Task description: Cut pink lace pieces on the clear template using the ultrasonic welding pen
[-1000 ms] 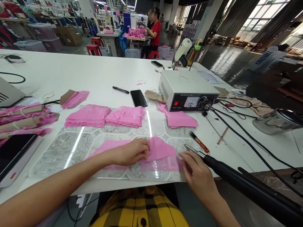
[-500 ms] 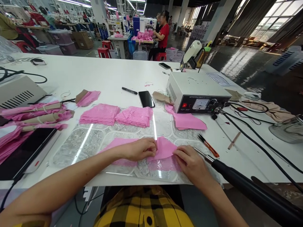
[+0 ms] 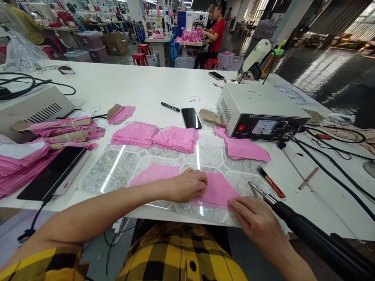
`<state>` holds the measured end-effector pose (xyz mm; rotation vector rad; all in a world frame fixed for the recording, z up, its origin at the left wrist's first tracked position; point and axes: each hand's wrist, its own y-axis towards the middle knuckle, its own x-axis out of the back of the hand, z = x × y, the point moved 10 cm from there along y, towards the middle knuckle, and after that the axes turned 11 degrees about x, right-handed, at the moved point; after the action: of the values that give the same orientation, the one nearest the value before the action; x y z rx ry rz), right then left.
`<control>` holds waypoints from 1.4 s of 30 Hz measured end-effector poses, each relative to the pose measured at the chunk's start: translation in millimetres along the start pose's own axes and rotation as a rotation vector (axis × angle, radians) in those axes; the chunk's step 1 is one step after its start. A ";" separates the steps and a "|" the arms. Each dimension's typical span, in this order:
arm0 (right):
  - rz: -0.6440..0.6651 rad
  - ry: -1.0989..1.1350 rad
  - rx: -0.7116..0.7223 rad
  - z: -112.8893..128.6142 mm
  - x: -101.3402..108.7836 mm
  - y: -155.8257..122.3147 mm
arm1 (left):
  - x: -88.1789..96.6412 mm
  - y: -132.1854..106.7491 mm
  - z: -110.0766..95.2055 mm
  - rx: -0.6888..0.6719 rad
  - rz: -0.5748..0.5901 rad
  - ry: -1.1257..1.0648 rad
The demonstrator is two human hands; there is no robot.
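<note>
Using the pink panel (image 3: 221, 190) as reference: it lies on the clear patterned mat (image 3: 99, 175), at the near side of the table (image 3: 146, 89), just in front of the person. Left hand (image 3: 187, 185) is on the panel's left part, fingers bunched and bearing down; can't tell if it's pinching or just pressing, fingertips mostly out of sight. Right hand (image 3: 258, 218) is at the panel's right corner, fingertips apparently closed on it. Hands are apart, panel spanning the gap. Thin strip of sheer pink layer (image 3: 215, 205) shows along the panel's near edge, so I read the step as laying one ply over the other and squaring edges. Next move, my view: left stays put as anchor, right settles the corner flat without dragging the lower ply; watch for slip, the mat looks slick. Right of the panel: black-handled tool (image 3: 301, 220), metal tip near the right hand but not gripped, and orange cutter (image 3: 272, 182) beyond that tip. Left of the panel: another pink piece (image 3: 158, 171), partly under the left forearm. Behind it, to the left: lacy stack (image 3: 177, 138). Behind it, to the right: flat pink pile (image 3: 249, 150) against the metered box (image 3: 263, 127).
</note>
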<state>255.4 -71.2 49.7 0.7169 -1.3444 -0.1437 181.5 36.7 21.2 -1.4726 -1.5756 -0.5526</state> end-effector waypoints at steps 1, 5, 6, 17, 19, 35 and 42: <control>-0.001 0.019 -0.012 0.1 0.6 1.5 | -0.6 -0.2 0.0 0.000 -0.007 0.010; -0.022 0.100 -0.023 8.3 0.0 16.8 | 0.0 -1.4 -0.6 -0.007 -0.035 0.029; -0.018 0.119 -0.017 11.9 -2.5 21.7 | 0.2 -1.6 -0.9 -0.010 -0.040 0.030; 0.043 0.165 0.038 24.9 -32.7 36.7 | 0.0 -1.9 -0.7 -0.043 -0.107 0.023; 0.040 0.166 0.030 23.1 -34.8 35.3 | 0.5 -2.7 -0.9 -0.051 -0.114 0.019; 0.072 0.220 -0.016 16.3 -38.8 35.2 | 5.7 -3.3 -0.2 -0.044 -0.101 -0.046; 0.027 0.169 -0.024 11.1 -32.5 35.3 | 8.3 -1.9 1.5 -0.036 -0.065 -0.094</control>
<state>226.3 -32.0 42.4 0.6751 -1.1890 -0.0754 180.1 42.1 27.8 -1.4971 -1.6995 -0.5590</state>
